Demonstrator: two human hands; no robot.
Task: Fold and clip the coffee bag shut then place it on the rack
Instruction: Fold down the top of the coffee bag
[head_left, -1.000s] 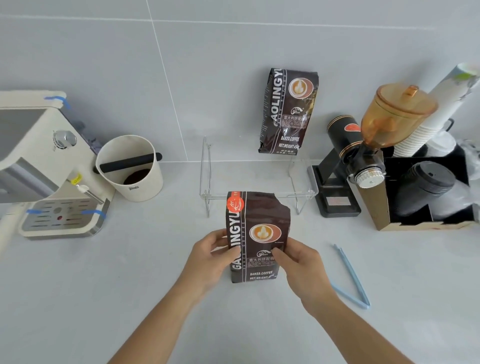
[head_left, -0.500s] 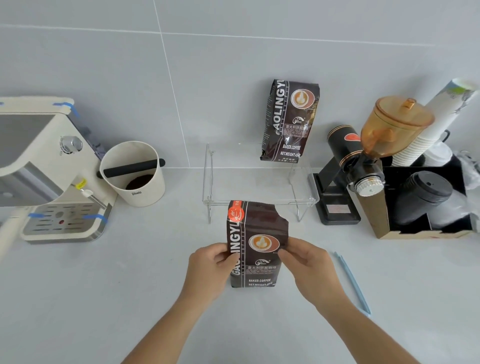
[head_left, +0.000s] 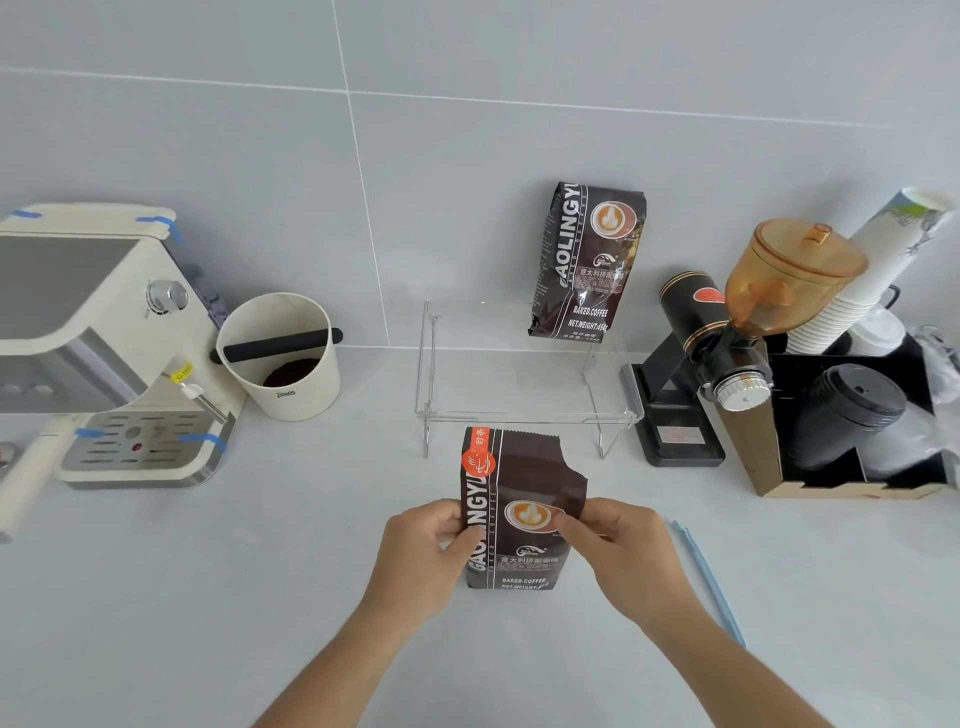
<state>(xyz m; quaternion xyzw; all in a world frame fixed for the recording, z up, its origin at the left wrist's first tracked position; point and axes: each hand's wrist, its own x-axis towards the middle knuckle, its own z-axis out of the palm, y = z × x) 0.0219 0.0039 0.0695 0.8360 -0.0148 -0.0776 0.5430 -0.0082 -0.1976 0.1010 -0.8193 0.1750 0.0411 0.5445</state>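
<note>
The coffee bag (head_left: 519, 514) stands upright on the counter (head_left: 260, 597), just near of the clear rack (head_left: 524, 379). The left hand (head_left: 423, 553) and right hand (head_left: 621, 553) each close their grip on a side, steadying it for folding the torn top; the blue clip (head_left: 709, 582) lies right.

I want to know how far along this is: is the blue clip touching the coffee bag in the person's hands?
Apart. The head view shows the blue clip lying on the counter beyond the right hand, with bare counter between it and the held bag.
</note>
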